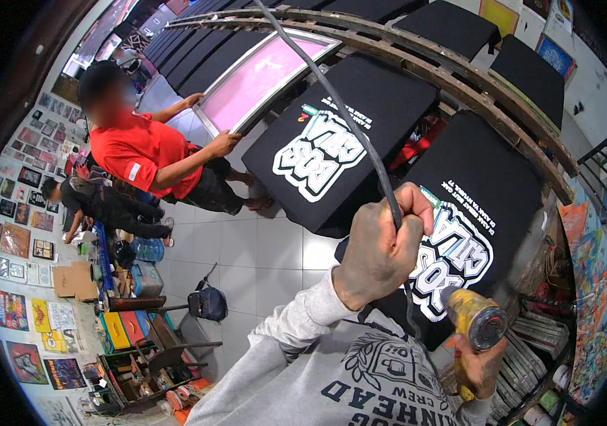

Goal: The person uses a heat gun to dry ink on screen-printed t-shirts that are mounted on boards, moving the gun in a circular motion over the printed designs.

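My left hand is closed around a thick dark cable that runs upward across the view and down past my wrist. My right hand grips the handle of a yellow and black heat gun, its nozzle over the lower edge of the white print on a black T-shirt. That shirt lies flat on a printing board, partly hidden by my left hand. To its left, a second black T-shirt with a similar white print lies on another board.
A person in a red shirt holds a framed printing screen beside the boards. Behind them, another person bends over. Wooden rails run beyond the shirts. A backpack sits by a chair; stacked frames stand at lower right.
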`<action>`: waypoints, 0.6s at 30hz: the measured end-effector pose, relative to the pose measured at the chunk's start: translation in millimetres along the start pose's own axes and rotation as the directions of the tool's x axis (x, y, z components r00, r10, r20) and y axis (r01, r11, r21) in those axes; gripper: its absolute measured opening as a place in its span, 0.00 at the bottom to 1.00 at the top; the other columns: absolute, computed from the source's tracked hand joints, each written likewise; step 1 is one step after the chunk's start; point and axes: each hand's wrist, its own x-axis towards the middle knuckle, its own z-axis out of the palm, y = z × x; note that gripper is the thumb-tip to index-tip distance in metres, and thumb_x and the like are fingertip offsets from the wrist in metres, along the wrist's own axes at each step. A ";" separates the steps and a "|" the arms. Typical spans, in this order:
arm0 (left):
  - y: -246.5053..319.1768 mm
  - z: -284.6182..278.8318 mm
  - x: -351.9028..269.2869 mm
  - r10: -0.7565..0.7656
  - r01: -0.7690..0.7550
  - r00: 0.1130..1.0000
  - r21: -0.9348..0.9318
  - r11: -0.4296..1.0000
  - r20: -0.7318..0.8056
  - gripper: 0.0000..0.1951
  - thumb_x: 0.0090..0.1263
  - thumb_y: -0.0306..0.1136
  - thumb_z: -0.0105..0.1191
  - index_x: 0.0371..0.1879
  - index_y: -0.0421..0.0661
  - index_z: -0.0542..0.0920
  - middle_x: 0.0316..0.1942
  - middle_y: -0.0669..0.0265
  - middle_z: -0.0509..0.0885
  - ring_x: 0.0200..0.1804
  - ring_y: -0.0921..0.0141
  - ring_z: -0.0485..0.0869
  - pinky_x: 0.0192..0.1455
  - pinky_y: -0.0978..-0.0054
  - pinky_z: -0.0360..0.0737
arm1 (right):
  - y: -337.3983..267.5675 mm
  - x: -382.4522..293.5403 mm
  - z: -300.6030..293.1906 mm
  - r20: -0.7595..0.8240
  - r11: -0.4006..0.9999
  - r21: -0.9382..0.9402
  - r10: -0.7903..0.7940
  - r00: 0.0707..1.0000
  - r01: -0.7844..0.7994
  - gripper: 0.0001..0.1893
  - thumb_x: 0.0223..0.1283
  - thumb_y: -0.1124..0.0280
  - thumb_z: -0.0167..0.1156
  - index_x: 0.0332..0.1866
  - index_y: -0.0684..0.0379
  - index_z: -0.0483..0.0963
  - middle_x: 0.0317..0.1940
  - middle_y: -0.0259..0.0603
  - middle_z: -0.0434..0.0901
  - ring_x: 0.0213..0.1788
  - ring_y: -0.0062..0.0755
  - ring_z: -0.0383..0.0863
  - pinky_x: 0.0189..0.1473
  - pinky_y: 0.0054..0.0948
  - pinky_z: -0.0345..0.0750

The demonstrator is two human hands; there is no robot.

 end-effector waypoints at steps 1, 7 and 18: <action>-4.1 -2.6 -1.6 -0.009 0.009 1.000 -0.008 1.000 -0.020 0.09 0.68 0.21 0.39 0.30 0.40 0.76 0.23 0.72 0.75 0.24 0.82 0.68 0.27 0.79 0.66 | -3.1 2.1 1.1 -0.027 0.989 0.052 0.142 0.990 -0.140 0.45 0.50 0.79 0.77 0.76 0.64 0.64 0.64 0.51 0.76 0.64 0.46 0.80 0.68 0.42 0.76; -15.9 -16.1 -0.6 -0.008 0.009 0.999 0.010 1.000 -0.040 0.09 0.67 0.21 0.40 0.31 0.40 0.77 0.23 0.72 0.76 0.25 0.81 0.70 0.28 0.78 0.66 | -4.3 1.2 10.6 -0.052 0.986 -0.096 0.134 0.990 -0.139 0.46 0.47 0.80 0.78 0.76 0.63 0.65 0.62 0.51 0.77 0.65 0.48 0.78 0.69 0.44 0.75; -32.7 8.3 4.6 0.208 -0.206 0.978 0.066 0.976 -0.033 0.08 0.67 0.20 0.44 0.27 0.40 0.77 0.27 0.66 0.79 0.26 0.76 0.72 0.29 0.74 0.67 | 1.5 -3.1 9.5 -0.102 0.993 -0.071 -0.103 0.989 0.097 0.43 0.55 0.70 0.81 0.74 0.67 0.65 0.71 0.54 0.73 0.70 0.48 0.77 0.73 0.44 0.73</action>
